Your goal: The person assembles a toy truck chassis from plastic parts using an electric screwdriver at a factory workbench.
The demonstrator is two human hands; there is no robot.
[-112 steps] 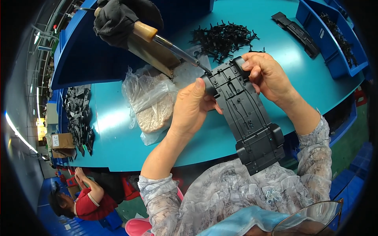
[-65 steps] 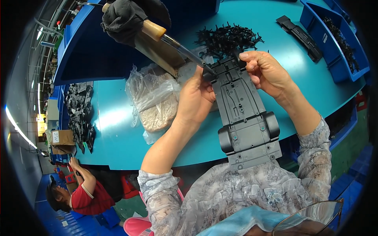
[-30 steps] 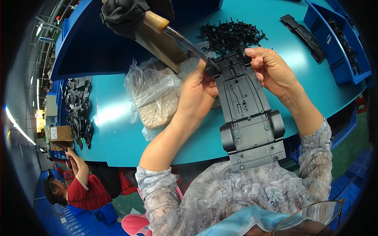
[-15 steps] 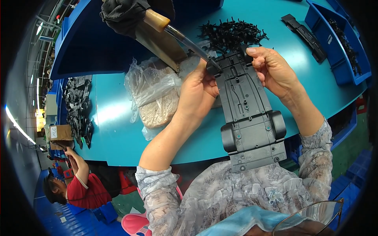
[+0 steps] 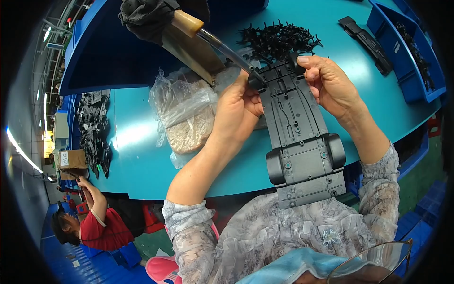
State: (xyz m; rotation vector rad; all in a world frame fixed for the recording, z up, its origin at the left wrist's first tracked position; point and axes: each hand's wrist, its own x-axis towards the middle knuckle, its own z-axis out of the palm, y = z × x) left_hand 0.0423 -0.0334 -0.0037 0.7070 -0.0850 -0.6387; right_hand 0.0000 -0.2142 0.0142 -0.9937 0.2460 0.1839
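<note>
Both hands (image 5: 236, 111) (image 5: 335, 90) pinch the plate (image 5: 305, 163) by its corners, maybe keeping it still under the tool (image 5: 226, 48) between them.

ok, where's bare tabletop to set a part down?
Two patches of teal table: left, between the dark parts heap and plastic bag; right, between the right hand and the near blue bin. Crowded: the middle, where left hand, black molded plate and wooden-handled tool meet beside the bag.
</note>
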